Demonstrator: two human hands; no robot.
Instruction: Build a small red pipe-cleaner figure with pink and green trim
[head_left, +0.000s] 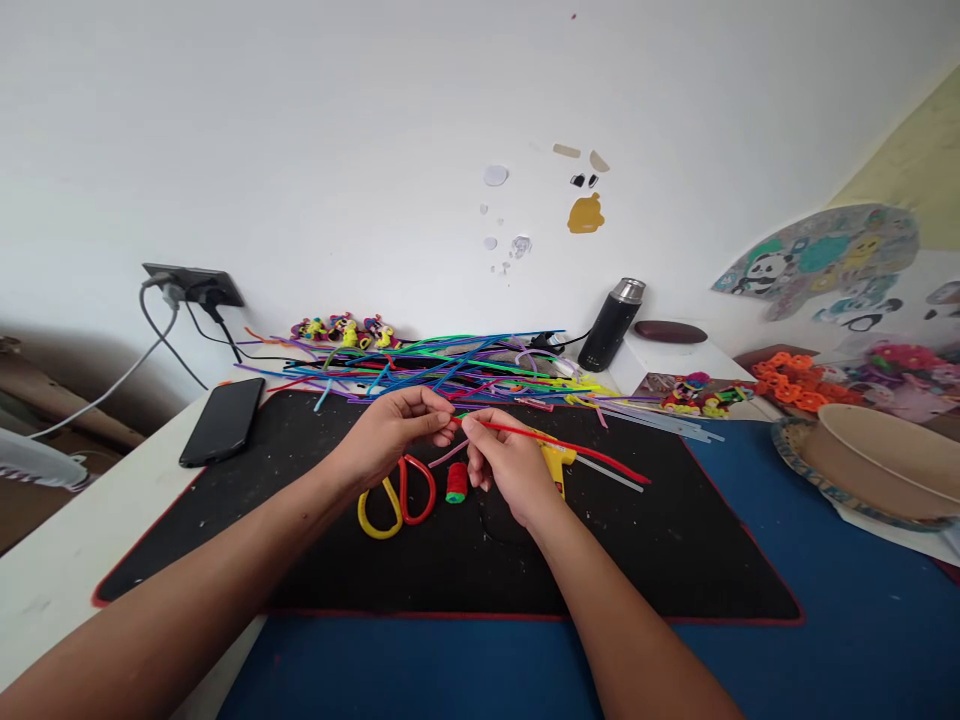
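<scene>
Over the black mat point(322, 580), my left hand point(401, 430) and my right hand point(502, 455) both pinch a red pipe cleaner point(585, 450). Its long free end reaches out to the right past my right hand, and its other end is between my left fingertips. Below my hands stands a small red and green coil point(456, 482). Scissors with one yellow and one red handle point(405, 495) lie by my left hand, their blades hidden. Behind my right hand is a yellow glue gun point(559, 462) with a clear glue stick point(611, 473), partly covered.
A heap of coloured pipe cleaners point(450, 365) lies along the wall, with small colourful figures point(345, 328) behind it. A phone point(223, 422) is at the left, a black flask point(611, 325) at the back. To the right are a beige bowl point(889, 465) and orange pieces point(796, 380).
</scene>
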